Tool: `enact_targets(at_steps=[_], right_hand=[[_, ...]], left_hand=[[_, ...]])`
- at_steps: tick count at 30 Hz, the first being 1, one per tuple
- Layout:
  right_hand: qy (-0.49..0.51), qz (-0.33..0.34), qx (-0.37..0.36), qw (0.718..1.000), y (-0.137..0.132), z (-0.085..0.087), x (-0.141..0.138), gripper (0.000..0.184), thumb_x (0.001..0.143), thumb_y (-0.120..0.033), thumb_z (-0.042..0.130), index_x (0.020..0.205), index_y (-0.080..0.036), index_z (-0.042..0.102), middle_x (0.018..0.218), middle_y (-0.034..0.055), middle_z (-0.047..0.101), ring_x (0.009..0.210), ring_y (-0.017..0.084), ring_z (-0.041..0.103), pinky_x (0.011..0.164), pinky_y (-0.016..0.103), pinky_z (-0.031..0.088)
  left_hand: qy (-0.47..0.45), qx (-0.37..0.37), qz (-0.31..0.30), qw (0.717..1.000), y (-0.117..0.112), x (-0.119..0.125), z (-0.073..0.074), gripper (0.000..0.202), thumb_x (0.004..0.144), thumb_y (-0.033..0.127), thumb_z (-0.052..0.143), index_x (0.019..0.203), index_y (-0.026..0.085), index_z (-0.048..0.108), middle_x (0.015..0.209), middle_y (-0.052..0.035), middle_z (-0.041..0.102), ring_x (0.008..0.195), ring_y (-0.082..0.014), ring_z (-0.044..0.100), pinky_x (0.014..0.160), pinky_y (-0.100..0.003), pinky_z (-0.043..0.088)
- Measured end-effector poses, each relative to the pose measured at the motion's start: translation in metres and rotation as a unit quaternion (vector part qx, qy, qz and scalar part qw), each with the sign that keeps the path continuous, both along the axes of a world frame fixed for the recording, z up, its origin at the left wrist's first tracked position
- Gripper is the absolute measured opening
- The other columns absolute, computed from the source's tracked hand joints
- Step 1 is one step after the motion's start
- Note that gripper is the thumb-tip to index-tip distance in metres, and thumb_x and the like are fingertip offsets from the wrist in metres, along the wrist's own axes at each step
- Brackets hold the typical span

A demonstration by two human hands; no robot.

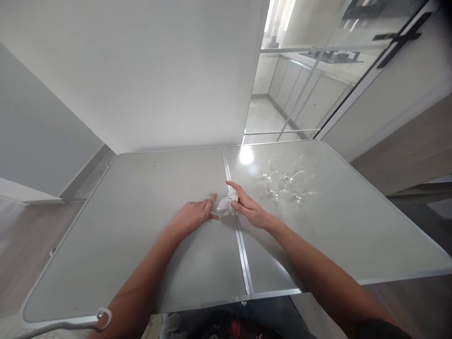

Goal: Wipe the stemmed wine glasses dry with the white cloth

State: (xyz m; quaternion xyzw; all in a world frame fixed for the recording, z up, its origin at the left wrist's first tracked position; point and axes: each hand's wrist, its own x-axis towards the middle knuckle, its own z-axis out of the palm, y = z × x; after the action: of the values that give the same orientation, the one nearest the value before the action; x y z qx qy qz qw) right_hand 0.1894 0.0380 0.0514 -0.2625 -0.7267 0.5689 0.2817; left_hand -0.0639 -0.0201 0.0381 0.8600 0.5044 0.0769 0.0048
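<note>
My left hand (197, 215) is closed around one end of a clear drinking glass (219, 205), low over the middle of the table. The glass lies on its side between my hands, and its exact shape is hard to make out. A crumpled white cloth (232, 197) sits at the glass's right end, and some white shows through its wall. My right hand (251, 209) pinches the cloth between thumb and fingers, with its index finger stretched out.
Several clear stemmed glasses (287, 179) stand in a group on the right half of the grey folding table (113, 226). A metal seam (243, 249) runs down the table's middle. Behind are a white wall (169, 75) and a glazed door (296, 94).
</note>
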Motion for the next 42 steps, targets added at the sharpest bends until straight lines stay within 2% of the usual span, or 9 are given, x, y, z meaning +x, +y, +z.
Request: enact_targets(at_steps=[5, 13, 22, 28, 31, 35, 37, 39, 42], right_hand=[[0.064, 0.082, 0.053, 0.993, 0.003, -0.003, 0.005, 0.071, 0.105, -0.047, 0.042, 0.164, -0.025, 0.009, 0.089, -0.0004, 0.055, 0.084, 0.017, 0.054, 0.096, 0.040, 0.049], [0.090, 0.161, 0.104, 0.977, -0.008, 0.006, -0.001, 0.071, 0.103, -0.042, 0.050, 0.163, -0.025, 0.015, 0.094, 0.0022, 0.064, 0.079, 0.015, 0.057, 0.084, 0.033, 0.053], [0.166, 0.124, -0.286, 0.936, 0.000, 0.003, -0.002, 0.074, 0.094, -0.041, 0.067, 0.158, -0.026, 0.032, 0.098, 0.0026, 0.068, 0.080, 0.014, 0.062, 0.071, 0.025, 0.053], [0.165, -0.041, -0.264, 0.949, -0.011, 0.009, -0.011, 0.052, 0.097, -0.043, 0.061, 0.145, -0.026, 0.049, 0.091, 0.0012, 0.063, 0.080, 0.015, 0.059, 0.073, 0.027, 0.051], [0.151, -0.054, -0.102, 0.982, -0.015, 0.014, -0.008, 0.047, 0.101, -0.046, 0.052, 0.143, -0.025, 0.049, 0.082, -0.0010, 0.056, 0.074, 0.014, 0.053, 0.073, 0.028, 0.048], [0.119, 0.008, 0.042, 0.992, -0.014, 0.003, 0.001, 0.044, 0.106, -0.047, 0.040, 0.142, -0.024, 0.050, 0.074, -0.0018, 0.051, 0.065, 0.014, 0.047, 0.070, 0.029, 0.046], [0.110, 0.053, 0.102, 0.987, -0.012, -0.005, 0.002, 0.046, 0.106, -0.046, 0.037, 0.144, -0.023, 0.050, 0.074, -0.0009, 0.053, 0.067, 0.016, 0.049, 0.073, 0.031, 0.047], [0.091, 0.073, 0.150, 0.982, -0.009, -0.011, 0.001, 0.049, 0.106, -0.046, 0.037, 0.148, -0.023, 0.047, 0.075, 0.0006, 0.057, 0.073, 0.018, 0.053, 0.081, 0.035, 0.048], [0.025, 0.069, 0.126, 0.989, -0.005, -0.011, -0.001, 0.053, 0.106, -0.044, 0.039, 0.155, -0.025, 0.040, 0.083, 0.0021, 0.065, 0.082, 0.020, 0.059, 0.090, 0.039, 0.048]], left_hand=[[-0.154, -0.180, 0.031, 0.971, -0.010, 0.009, 0.028, 0.045, 0.099, 0.047, 0.052, 0.135, 0.022, 0.052, 0.088, -0.0054, 0.071, 0.069, -0.0186, 0.062, 0.063, -0.028, 0.043], [-0.385, -0.586, -0.006, 0.713, 0.001, -0.010, 0.040, 0.049, 0.082, 0.064, 0.067, 0.086, 0.015, 0.060, 0.063, 0.0047, 0.037, 0.051, -0.0076, 0.026, 0.047, -0.024, 0.022], [-0.193, -0.141, 0.020, 0.971, -0.010, -0.006, 0.035, 0.050, 0.090, 0.056, 0.064, 0.127, 0.022, 0.069, 0.065, 0.0014, 0.058, 0.056, -0.0105, 0.047, 0.059, -0.023, 0.037], [-0.189, -0.016, 0.087, 0.978, -0.015, 0.011, 0.026, 0.048, 0.090, 0.055, 0.062, 0.128, 0.025, 0.067, 0.067, -0.0028, 0.062, 0.056, -0.0137, 0.051, 0.055, -0.026, 0.036], [-0.377, -0.247, 0.107, 0.886, -0.015, 0.024, 0.032, 0.044, 0.087, 0.059, 0.065, 0.104, 0.019, 0.070, 0.062, 0.0013, 0.049, 0.052, -0.0100, 0.039, 0.051, -0.024, 0.032], [-0.505, -0.594, 0.108, 0.616, -0.008, 0.020, 0.032, 0.051, 0.083, 0.066, 0.065, 0.080, 0.016, 0.057, 0.059, 0.0054, 0.035, 0.044, -0.0037, 0.017, 0.042, -0.021, 0.014], [-0.502, -0.670, 0.106, 0.537, -0.005, 0.013, 0.031, 0.053, 0.079, 0.069, 0.067, 0.084, 0.017, 0.056, 0.059, 0.0065, 0.036, 0.043, -0.0021, 0.012, 0.040, -0.020, 0.010], [-0.500, -0.660, 0.110, 0.550, -0.004, 0.008, 0.030, 0.053, 0.079, 0.067, 0.068, 0.083, 0.016, 0.057, 0.059, 0.0060, 0.038, 0.044, -0.0022, 0.013, 0.040, -0.019, 0.010], [-0.467, -0.515, 0.124, 0.708, -0.007, 0.012, 0.031, 0.047, 0.084, 0.060, 0.067, 0.082, 0.013, 0.065, 0.059, 0.0039, 0.041, 0.047, -0.0051, 0.026, 0.044, -0.021, 0.020]])
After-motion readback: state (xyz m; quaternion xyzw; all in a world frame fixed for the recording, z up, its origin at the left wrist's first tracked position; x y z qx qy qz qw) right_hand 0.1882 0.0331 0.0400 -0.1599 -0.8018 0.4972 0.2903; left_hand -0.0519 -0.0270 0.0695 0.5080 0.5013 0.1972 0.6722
